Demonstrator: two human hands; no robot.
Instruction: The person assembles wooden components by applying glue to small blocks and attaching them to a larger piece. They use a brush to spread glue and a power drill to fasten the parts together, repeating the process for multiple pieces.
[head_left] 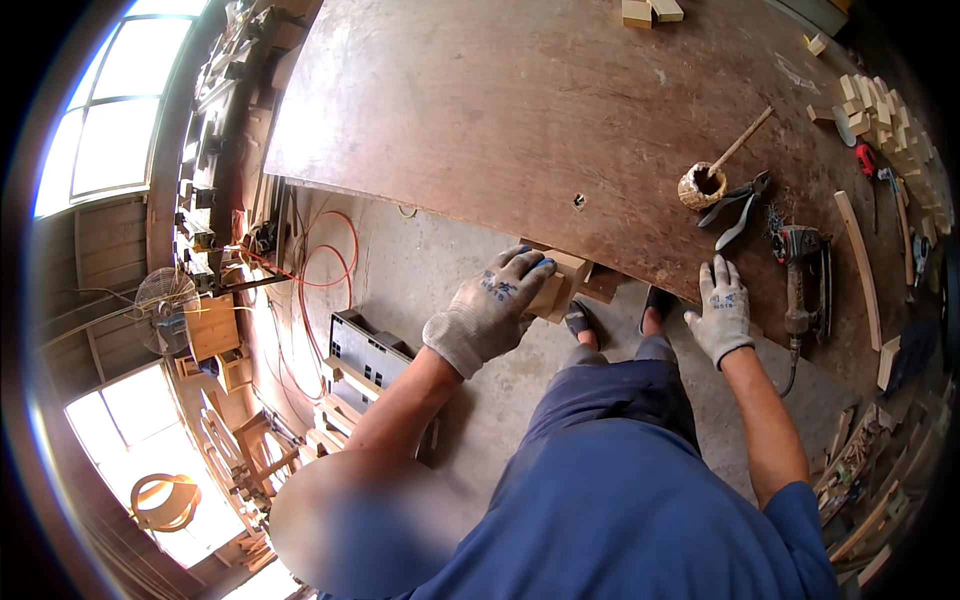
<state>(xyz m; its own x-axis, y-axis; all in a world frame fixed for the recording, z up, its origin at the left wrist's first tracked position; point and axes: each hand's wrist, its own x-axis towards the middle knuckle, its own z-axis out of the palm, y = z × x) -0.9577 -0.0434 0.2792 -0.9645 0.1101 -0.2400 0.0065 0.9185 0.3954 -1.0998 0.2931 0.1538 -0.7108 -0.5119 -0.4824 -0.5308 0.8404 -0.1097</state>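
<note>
Both hands wear pale work gloves. My left hand is closed on a light wooden block at the near edge of the brown worktable; its thumb is hidden. A darker strip of wood shows just beside the block, under the table edge. My right hand lies on the table near its edge, palm down, fingers stretched out and nothing in them. Ahead of it are dark-handled pincers and a crusted pot with a stick in it. To its right lies a red-and-grey power tool with a cord or hose.
Wooden blocks are piled at the far right, near a red tape measure and a curved wooden strip. More blocks sit at the far edge. A black crate, red hose and fan stand left.
</note>
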